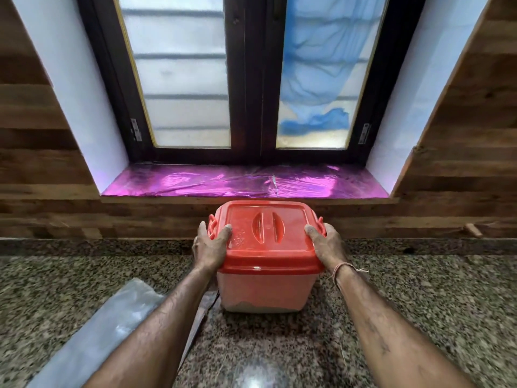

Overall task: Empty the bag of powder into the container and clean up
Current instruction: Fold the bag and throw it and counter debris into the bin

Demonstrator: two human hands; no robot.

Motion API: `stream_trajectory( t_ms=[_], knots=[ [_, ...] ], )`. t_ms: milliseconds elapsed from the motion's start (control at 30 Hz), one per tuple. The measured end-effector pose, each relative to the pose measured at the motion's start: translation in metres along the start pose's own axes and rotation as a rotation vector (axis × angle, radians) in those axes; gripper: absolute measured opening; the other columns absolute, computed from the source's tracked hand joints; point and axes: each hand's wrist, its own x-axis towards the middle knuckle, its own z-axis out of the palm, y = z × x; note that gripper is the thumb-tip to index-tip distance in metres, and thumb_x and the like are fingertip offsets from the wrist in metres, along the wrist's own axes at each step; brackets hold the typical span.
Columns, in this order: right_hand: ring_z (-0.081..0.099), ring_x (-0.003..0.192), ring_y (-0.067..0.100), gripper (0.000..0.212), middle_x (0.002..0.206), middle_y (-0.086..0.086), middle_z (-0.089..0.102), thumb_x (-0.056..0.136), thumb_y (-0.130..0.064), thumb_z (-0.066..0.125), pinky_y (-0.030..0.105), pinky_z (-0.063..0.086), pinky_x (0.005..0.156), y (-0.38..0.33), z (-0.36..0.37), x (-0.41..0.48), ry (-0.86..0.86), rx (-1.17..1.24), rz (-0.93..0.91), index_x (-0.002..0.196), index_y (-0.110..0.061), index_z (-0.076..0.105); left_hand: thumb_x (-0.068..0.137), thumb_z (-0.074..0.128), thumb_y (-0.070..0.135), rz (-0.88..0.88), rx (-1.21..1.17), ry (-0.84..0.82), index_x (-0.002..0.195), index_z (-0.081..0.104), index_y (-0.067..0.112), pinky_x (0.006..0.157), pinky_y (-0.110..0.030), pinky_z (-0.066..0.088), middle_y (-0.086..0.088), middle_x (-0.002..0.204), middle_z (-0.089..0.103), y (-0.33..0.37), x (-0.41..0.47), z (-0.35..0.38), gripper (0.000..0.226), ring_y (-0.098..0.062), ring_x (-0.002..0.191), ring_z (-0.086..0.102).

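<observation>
While lidded, the container (265, 289) sits gripped by your left hand (209, 247) and right hand (326, 245).
Bag (92, 337) lies flat on the counter (419, 303).

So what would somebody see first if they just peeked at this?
Probably the bright red container with its lid on, in the middle of the speckled counter, with the left hand and right hand gripping its two sides. Right behind it, the shiny purple foil below the window catches the eye. A flat clear plastic bag lies on the counter to the left.
</observation>
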Motion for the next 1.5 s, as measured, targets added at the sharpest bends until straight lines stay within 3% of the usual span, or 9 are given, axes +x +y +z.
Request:
stream_trajectory(
  t_ms=[133,300,433,533,700,933,1200,1333,1500],
  knots=[
    [0.045,0.141,0.032,0.084,0.158,0.015,0.041,0.098,-0.061,0.050,0.038,0.036,0.108,0.002,-0.004,-0.044,0.040,0.167,0.049,0.159,-0.009,0.025,0.084,0.046,0.083,-0.044,0.002,-0.135,0.164,0.003,0.022,0.123,-0.053,0.024,-0.015,0.168,0.020,-0.018,-0.031,-0.018,0.110,-0.035,0.153,0.024],
    [0.029,0.152,0.027,0.073,0.166,0.008,0.027,0.104,-0.046,0.046,0.035,0.022,0.122,0.043,0.035,-0.136,0.089,0.266,0.131,0.163,-0.013,0.016,0.083,0.056,0.078,-0.036,0.125,-0.076,0.160,0.023,0.021,0.117,-0.051,0.037,-0.013,0.161,0.037,-0.074,-0.088,-0.060,0.101,-0.030,0.145,0.039],
    [0.060,0.121,0.028,0.047,0.130,0.014,0.065,0.094,-0.025,0.070,0.027,0.042,0.096,0.080,0.091,-0.203,-0.383,0.004,0.089,0.135,-0.004,0.059,0.085,0.060,0.072,-0.120,0.371,0.015,0.154,0.036,0.017,0.110,-0.046,0.042,-0.013,0.155,0.046,-0.139,-0.131,-0.113,0.091,-0.032,0.141,0.044],
    [0.063,0.086,0.019,0.051,0.102,0.012,0.074,0.073,-0.053,0.074,0.033,0.049,0.075,0.094,0.136,-0.237,-0.616,-0.110,0.127,0.104,-0.013,0.068,0.085,0.062,0.069,-0.179,0.513,0.021,0.155,0.033,0.017,0.110,-0.048,0.039,-0.016,0.157,0.040,-0.170,-0.140,-0.156,0.092,-0.036,0.143,0.039],
    [0.042,0.053,0.014,0.040,0.062,-0.002,0.043,0.065,-0.047,0.077,0.021,0.042,0.040,0.094,0.199,-0.281,-0.756,-0.079,0.353,0.073,-0.019,0.049,0.084,0.063,0.071,-0.267,0.625,0.004,0.159,0.024,0.011,0.114,-0.050,0.035,-0.018,0.161,0.032,-0.222,-0.127,-0.225,0.103,-0.038,0.148,0.031],
    [0.073,0.085,0.030,0.084,0.097,0.011,0.074,0.044,-0.065,0.078,0.034,0.058,0.066,0.133,0.284,-0.285,-0.437,-0.161,0.450,0.105,-0.007,0.070,0.069,0.060,0.083,-0.293,0.542,-0.157,0.161,0.020,0.017,0.117,-0.053,0.032,-0.013,0.164,0.029,-0.284,-0.076,-0.288,0.120,-0.037,0.150,0.028],
    [0.049,0.025,0.004,0.027,0.071,0.012,0.065,0.094,-0.019,0.071,0.013,0.032,0.029,0.079,0.280,-0.300,-0.277,-0.025,0.587,0.074,-0.004,0.062,0.084,0.060,0.072,-0.227,0.709,-0.123,0.132,0.058,0.021,0.080,-0.036,0.041,-0.008,0.128,0.062,-0.287,-0.034,-0.294,0.070,-0.030,0.113,0.057],
    [0.058,0.034,0.006,0.015,0.079,0.015,0.065,0.098,-0.008,0.064,0.015,0.039,0.030,0.085,0.276,-0.300,-0.330,0.068,0.635,0.084,-0.003,0.062,0.088,0.073,0.049,-0.403,0.431,-0.081,0.083,0.062,0.018,0.056,-0.024,0.036,0.002,0.092,0.068,-0.294,-0.023,-0.299,0.033,-0.020,0.070,0.059],
    [0.074,0.054,0.021,0.008,0.096,0.028,0.068,0.100,0.005,0.055,0.023,0.057,0.042,0.080,0.270,-0.302,-0.301,0.261,0.742,0.106,0.004,0.060,0.090,0.075,0.005,-0.589,0.079,-0.184,0.075,0.064,0.006,0.057,-0.024,0.049,-0.011,0.074,0.065,-0.308,-0.015,-0.303,0.019,-0.018,0.059,0.059]
  ],
)
